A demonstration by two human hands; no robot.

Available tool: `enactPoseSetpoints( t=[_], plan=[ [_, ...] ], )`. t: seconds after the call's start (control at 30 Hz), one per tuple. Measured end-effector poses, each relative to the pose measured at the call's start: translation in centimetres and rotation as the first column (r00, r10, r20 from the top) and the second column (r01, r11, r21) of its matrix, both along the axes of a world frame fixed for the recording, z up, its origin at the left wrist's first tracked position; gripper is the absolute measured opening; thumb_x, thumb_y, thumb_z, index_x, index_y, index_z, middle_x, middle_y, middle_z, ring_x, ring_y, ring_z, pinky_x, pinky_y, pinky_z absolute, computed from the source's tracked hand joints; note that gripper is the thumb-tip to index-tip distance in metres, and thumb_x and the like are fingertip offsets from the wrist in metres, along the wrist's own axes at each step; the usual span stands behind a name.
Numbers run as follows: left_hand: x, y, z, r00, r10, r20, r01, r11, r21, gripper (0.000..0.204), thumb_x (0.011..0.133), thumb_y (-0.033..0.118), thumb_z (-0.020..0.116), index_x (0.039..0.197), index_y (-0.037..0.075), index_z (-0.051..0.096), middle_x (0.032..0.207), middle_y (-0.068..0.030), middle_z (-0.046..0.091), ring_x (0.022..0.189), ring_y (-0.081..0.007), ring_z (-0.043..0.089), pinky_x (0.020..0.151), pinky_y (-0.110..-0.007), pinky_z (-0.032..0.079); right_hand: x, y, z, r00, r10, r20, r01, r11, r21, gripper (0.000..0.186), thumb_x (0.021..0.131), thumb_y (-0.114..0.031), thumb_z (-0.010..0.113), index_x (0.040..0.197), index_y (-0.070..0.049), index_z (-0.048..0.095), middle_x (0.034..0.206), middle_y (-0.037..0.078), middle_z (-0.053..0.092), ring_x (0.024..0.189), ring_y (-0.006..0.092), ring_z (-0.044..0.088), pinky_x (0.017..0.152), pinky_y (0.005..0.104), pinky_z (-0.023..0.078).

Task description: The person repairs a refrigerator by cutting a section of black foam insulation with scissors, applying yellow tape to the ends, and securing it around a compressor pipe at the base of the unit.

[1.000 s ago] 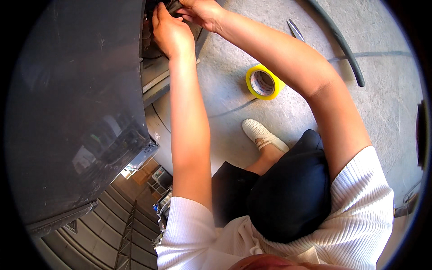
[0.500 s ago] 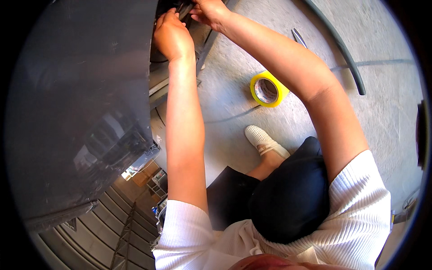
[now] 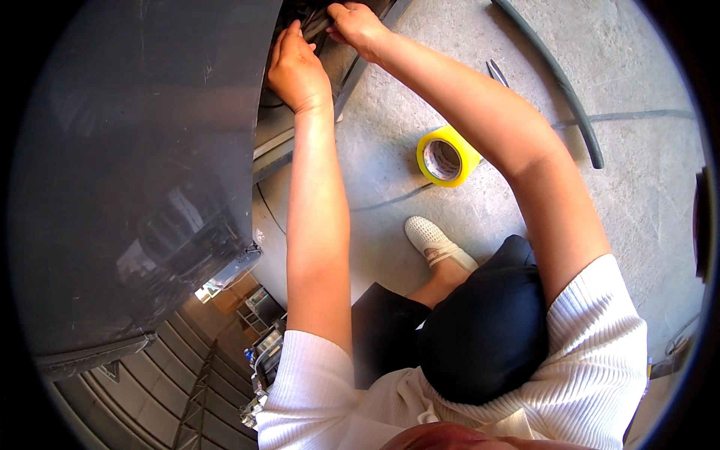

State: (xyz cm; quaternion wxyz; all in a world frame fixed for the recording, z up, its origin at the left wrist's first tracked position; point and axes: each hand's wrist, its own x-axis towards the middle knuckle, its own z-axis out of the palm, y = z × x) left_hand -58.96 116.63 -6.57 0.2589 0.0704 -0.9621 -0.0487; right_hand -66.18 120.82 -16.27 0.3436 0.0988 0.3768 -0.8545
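Observation:
Both my hands reach into an opening beside a large dark panel, at the top of the view. My left hand is closed, back turned up, fingers bent over the dark interior; what lies under them is hidden. Just right of it, my right hand pinches a dark, cable-like strand between thumb and fingers. This strand runs down toward my left fingertips, and its far part is lost in shadow. A metal frame edge passes below my right hand.
On the concrete floor stands a yellow tape roll. A metal-tipped tool, partly behind my right forearm, lies near a dark hose. My shoe is below the tape. Cluttered shelving shows lower left.
The view has shifted slightly, so my hands and the panel's edge sit a little farther right and lower. My right hand keeps its pinch beside my left hand.

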Motion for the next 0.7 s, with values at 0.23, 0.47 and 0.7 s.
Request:
enactPoseSetpoints(
  t=[0.23, 0.47, 0.7],
  plan=[
    [0.4, 0.0, -0.2, 0.995, 0.027, -0.095, -0.025, 1.0, 0.015, 0.019, 0.089, 0.006, 0.056, 0.101, 0.003, 0.07, 0.094, -0.0106, 0.071, 0.064, -0.0174, 0.07, 0.059, -0.029, 0.054, -0.3, 0.1, 0.3, 0.938, 0.08, 0.337, -0.01, 0.979, -0.203, 0.02, 0.083, -0.015, 0.071, 0.089, 0.002, 0.062, 0.076, 0.008, 0.066, 0.065, 0.0142, 0.065, 0.055, 0.0262, 0.058],
    [0.7, 0.8, -0.9, 0.991, 0.071, -0.11, -0.071, 0.997, 0.001, 0.021, 0.089, 0.004, 0.055, 0.105, 0.004, 0.069, 0.098, -0.0125, 0.069, 0.063, -0.0185, 0.068, 0.058, -0.029, 0.054, -2.1, -1.8, -0.7, 0.963, 0.168, 0.21, -0.143, 0.981, -0.129, 0.017, 0.083, -0.015, 0.071, 0.086, 0.001, 0.065, 0.073, 0.006, 0.067, 0.059, 0.0126, 0.065, 0.049, 0.0213, 0.055],
    [0.1, 2.0, -0.3, 0.994, 0.099, 0.044, -0.095, 0.991, -0.089, 0.029, 0.089, 0.003, 0.054, 0.116, 0.007, 0.064, 0.102, -0.0091, 0.06, 0.068, -0.0173, 0.066, 0.065, -0.029, 0.054, -1.0, 2.6, 0.7, 0.976, 0.216, 0.001, -0.212, 0.962, -0.174, 0.019, 0.085, -0.017, 0.07, 0.092, 0.0, 0.067, 0.084, 0.008, 0.07, 0.068, 0.0107, 0.067, 0.058, 0.0196, 0.055]
  ],
)
